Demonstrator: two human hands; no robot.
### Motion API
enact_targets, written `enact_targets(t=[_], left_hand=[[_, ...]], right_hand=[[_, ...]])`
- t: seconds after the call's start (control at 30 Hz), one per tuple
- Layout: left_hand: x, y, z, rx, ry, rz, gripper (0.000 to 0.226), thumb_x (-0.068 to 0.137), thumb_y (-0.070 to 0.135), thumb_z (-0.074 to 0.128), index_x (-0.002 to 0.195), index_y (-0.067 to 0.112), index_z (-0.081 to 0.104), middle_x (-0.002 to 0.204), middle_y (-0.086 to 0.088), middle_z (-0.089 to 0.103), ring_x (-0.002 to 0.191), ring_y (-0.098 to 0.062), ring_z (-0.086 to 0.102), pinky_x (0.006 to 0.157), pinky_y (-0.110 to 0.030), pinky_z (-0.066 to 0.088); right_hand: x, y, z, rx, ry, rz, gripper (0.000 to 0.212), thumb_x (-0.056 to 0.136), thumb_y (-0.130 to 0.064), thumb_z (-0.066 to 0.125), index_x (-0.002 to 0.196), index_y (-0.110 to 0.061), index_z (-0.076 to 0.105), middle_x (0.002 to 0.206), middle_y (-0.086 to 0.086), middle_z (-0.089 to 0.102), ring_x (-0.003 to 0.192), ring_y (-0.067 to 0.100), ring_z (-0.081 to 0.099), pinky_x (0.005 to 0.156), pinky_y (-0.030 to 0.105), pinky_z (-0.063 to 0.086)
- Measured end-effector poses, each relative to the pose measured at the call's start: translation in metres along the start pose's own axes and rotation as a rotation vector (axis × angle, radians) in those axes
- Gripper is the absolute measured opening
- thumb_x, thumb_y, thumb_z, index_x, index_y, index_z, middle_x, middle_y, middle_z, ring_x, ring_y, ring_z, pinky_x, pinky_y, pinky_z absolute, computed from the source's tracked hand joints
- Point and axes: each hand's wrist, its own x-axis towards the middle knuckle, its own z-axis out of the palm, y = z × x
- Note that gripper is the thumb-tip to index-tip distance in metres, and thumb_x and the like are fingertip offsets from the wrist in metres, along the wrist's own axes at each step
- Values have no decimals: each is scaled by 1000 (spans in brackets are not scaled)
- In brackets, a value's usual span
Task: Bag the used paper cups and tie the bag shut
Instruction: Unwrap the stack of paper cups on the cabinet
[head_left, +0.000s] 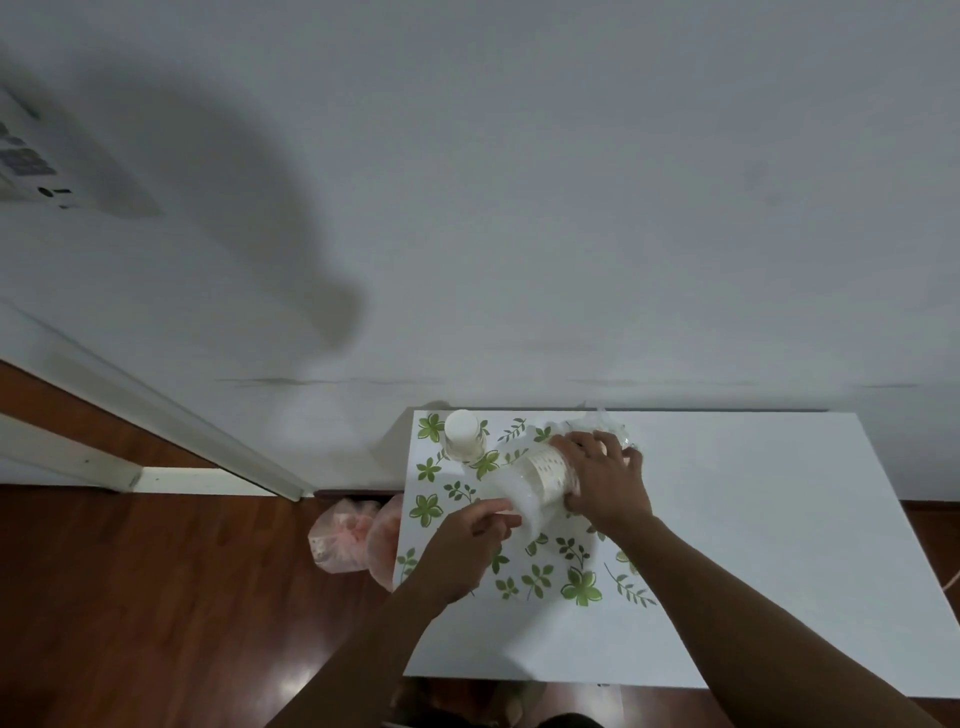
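- At the table's (727, 519) far left corner, a stack of upturned paper cups (462, 435) stands upright on the leaf-print mat (582, 587), just left of the hands and apart from them.
- The mat covers the left part of the white table; the right part is bare.
- On the wooden floor (156, 597) beside the table's left edge lie pinkish plastic bags (345, 540), partly hidden by the table edge; a white wall (519, 208) rises behind the far edge.
- The clear plastic bag (522, 501) lies on the mat near the far edge, its mouth toward the near left; crumpled film of it shows beyond the right hand.
- A patterned paper cup (550, 475) lies on its side, partly inside the bag, seen through the film.
- Right hand (605, 480): forearm enters from the near right corner, palm down, fingers curled over the cup and the film around it, pressing both.
- Left hand (470, 540): forearm enters from the near left, thumb and fingers pinched together on the bag's mouth edge.
- Blur softens the bag's outline; whether more cups lie inside cannot be told.
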Motion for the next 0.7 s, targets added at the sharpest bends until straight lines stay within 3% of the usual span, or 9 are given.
enact_targets(t=[0.13, 0.27, 0.37, 0.43, 0.53, 0.63, 0.7], left_hand=[[-7, 7, -10, 2, 25, 65, 35, 113, 18, 60, 146, 24, 69, 124, 15, 84, 122, -5, 77, 110, -38, 61], [-16, 14, -15, 9, 81, 105, 27, 113, 23, 62, 133, 31, 79, 121, 11, 85, 119, -16, 78, 105, -45, 63], [-20, 24, -20, 47, 92, 154, 23, 113, 26, 64, 127, 32, 81, 119, 13, 84, 115, -12, 78, 105, -37, 60], [-21, 28, -29, 65, 92, 124, 27, 111, 20, 66, 128, 32, 82, 118, 16, 85, 115, -7, 78, 109, -40, 61], [-19, 31, -42, 120, 65, 64, 31, 102, 13, 73, 125, 29, 85, 116, 14, 86, 113, -16, 81, 108, -54, 62], [-20, 38, -47, 143, -31, 59, 28, 92, 28, 91, 120, 25, 87, 114, 14, 87, 110, -8, 81, 108, -41, 63], [-23, 41, -47, 180, -88, 77, 28, 95, 31, 89, 122, 26, 87, 116, 13, 86, 112, -7, 81, 109, -38, 62]], right_hand=[[-11, 2, 4, 69, 110, -28, 93, 68, -56, 85, 150, -42, 43, 150, -9, 56, 146, 30, 45, 116, 63, 36], [-26, -5, -4, 159, 144, -61, 96, 69, -62, 85, 152, -43, 43, 150, -7, 52, 150, 29, 39, 128, 67, 20], [-35, -11, -12, 200, 149, -90, 98, 68, -68, 81, 154, -41, 43, 144, -2, 55, 143, 33, 47, 130, 69, 18], [-40, -12, -18, 226, 120, -132, 96, 68, -75, 75, 153, -42, 42, 137, -1, 55, 131, 29, 54, 127, 67, 28], [-46, -13, -27, 276, 72, -221, 94, 68, -80, 73, 150, -45, 42, 125, -3, 52, 111, 20, 58, 109, 52, 50], [-54, -15, -37, 256, 48, -278, 95, 71, -82, 71, 152, -45, 40, 119, -5, 51, 104, 13, 54, 98, 41, 54], [-59, -16, -41, 237, 43, -292, 96, 71, -82, 71, 154, -44, 40, 120, -4, 51, 103, 13, 52, 98, 38, 52]])
